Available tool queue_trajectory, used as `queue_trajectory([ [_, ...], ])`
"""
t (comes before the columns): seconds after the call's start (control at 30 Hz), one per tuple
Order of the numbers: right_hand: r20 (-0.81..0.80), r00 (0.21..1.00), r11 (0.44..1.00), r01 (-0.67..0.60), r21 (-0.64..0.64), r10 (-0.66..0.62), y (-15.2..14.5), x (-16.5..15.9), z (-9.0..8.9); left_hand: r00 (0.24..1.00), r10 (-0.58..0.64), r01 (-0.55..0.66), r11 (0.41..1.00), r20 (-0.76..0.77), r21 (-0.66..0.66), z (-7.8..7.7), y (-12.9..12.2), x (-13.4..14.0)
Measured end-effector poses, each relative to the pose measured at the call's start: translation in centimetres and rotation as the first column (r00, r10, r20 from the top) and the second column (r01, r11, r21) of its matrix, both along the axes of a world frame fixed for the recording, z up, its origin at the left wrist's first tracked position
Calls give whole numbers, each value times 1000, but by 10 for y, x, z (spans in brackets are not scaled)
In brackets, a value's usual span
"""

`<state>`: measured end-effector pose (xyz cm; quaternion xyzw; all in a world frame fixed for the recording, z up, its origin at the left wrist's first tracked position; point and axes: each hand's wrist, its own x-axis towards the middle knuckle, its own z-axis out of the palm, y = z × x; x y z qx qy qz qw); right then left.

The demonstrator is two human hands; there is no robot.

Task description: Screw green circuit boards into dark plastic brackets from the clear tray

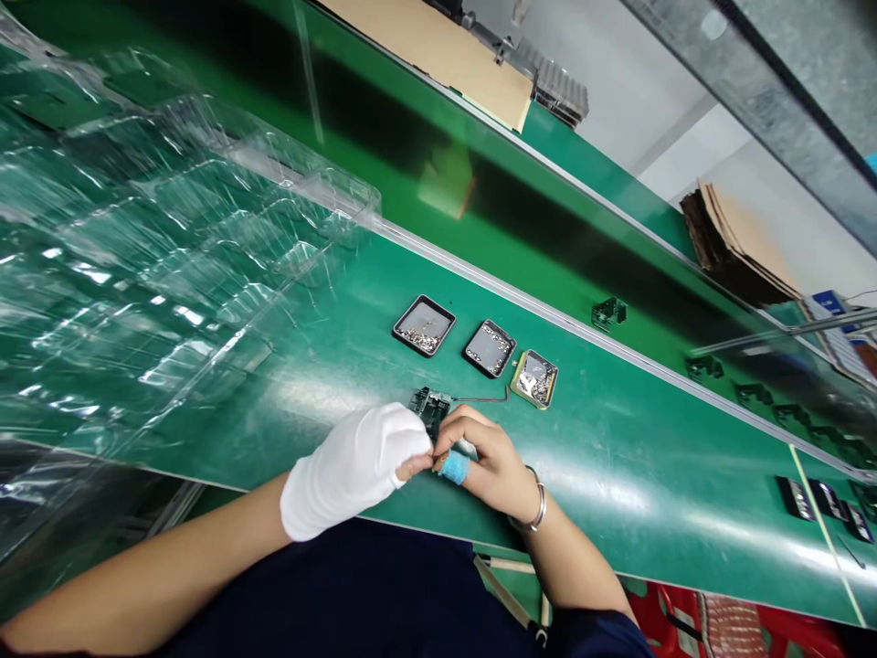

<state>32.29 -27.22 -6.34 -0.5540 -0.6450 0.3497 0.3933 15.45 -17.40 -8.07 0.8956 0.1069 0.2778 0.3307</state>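
My left hand (pixel 363 466) wears a white glove that leaves the thumb tip bare. Its fingers are pinched together against the fingertips of my right hand (pixel 490 461). Blue tape wraps the right thumb, and those fingers are closed too. Whatever lies between the fingertips is hidden or too small to make out. Just beyond the hands a dark, black-and-green mechanical part (pixel 428 407) rests on the green bench, partly covered by them. A thin L-shaped rod, like a hex key (pixel 480 399), lies to its right.
Small trays of shiny metal pieces stand beyond: left tray (pixel 425 311), middle tray (pixel 488 345) and yellow-edged tray (pixel 534 379). Clear plastic blister trays (pixel 171 247) cover the left side. A raised rail (pixel 480 268) borders the conveyor belt, which carries dark parts (pixel 608 313). Black boxes (pixel 795 498) sit far right.
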Motion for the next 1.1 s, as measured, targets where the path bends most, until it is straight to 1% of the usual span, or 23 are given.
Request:
queue_trajectory([
  [0.03, -45, 998, 998, -37, -52, 35, 0, 1, 0, 1000, -10, 9, 992, 9, 129, 1, 0, -1],
  [0.07, -85, 994, 993, -78, -92, 70, -1, 2, 1, 999, -29, 25, 970, 13, 241, 1, 0, -2],
  [0.1, -115, 988, 987, -112, -118, 99, -1, 3, 1, 998, -58, 50, 946, 18, 320, 1, -1, -3],
  [0.13, -132, 984, 983, -135, -128, 118, -2, 5, 1, 997, -78, 67, 934, 15, 352, 0, -1, -3],
  [0.17, -136, 983, 983, -137, -123, 120, -2, 7, 0, 997, -74, 67, 940, 10, 336, -3, 0, -2],
  [0.2, -124, 987, 988, -112, -107, 99, -2, 10, -1, 999, -47, 44, 960, 4, 278, -7, 1, -1],
  [0.27, -64, 998, 998, 7, -57, -11, -1, 16, -5, 997, 49, -45, 995, -56, 85, -17, 5, 3],
  [0.33, 27, 991, 991, 135, 2, -135, 2, 22, -11, 978, 111, -129, 987, -177, -95, -28, 9, 9],
  [0.37, 78, 982, 985, 171, 31, -173, 3, 23, -15, 969, 108, -146, 976, -224, -161, -33, 11, 12],
  [0.4, 129, 974, 982, 181, 56, -187, 5, 24, -19, 963, 93, -149, 965, -254, -214, -36, 12, 14],
  [0.47, 217, 961, 984, 152, 96, -169, 7, 23, -26, 964, 78, -149, 950, -254, -273, -38, 12, 18],
  [0.53, 287, 947, 986, 118, 119, -148, 8, 21, -31, 969, 101, -160, 952, -228, -260, -35, 10, 19],
  [0.67, 383, 914, 990, 98, 105, -131, 8, 17, -35, 969, 144, -173, 976, -201, -131, -30, 4, 18],
  [0.73, 422, 894, 987, 117, 106, -151, 8, 15, -36, 972, 167, -177, 983, -166, -48, -32, 2, 18],
  [0.83, 468, 851, 971, 198, 135, -239, 6, 9, -37, 976, 198, -193, 979, -94, 58, -37, 0, 16],
  [0.9, 464, 840, 960, 242, 142, -281, 5, 6, -39, 979, 186, -180, 981, -80, 69, -38, 2, 15],
  [0.97, 436, 857, 961, 247, 123, -276, 4, 4, -41, 986, 131, -128, 991, -104, 30, -35, 5, 12],
  [1.03, 413, 877, 970, 222, 103, -244, 3, 4, -43, 985, 62, -67, 997, -162, -28, -26, 9, 10],
  [1.1, 417, 883, 976, 193, 98, -216, 2, 3, -44, 964, 28, -39, 999, -266, -34, -13, 14, 10],
])
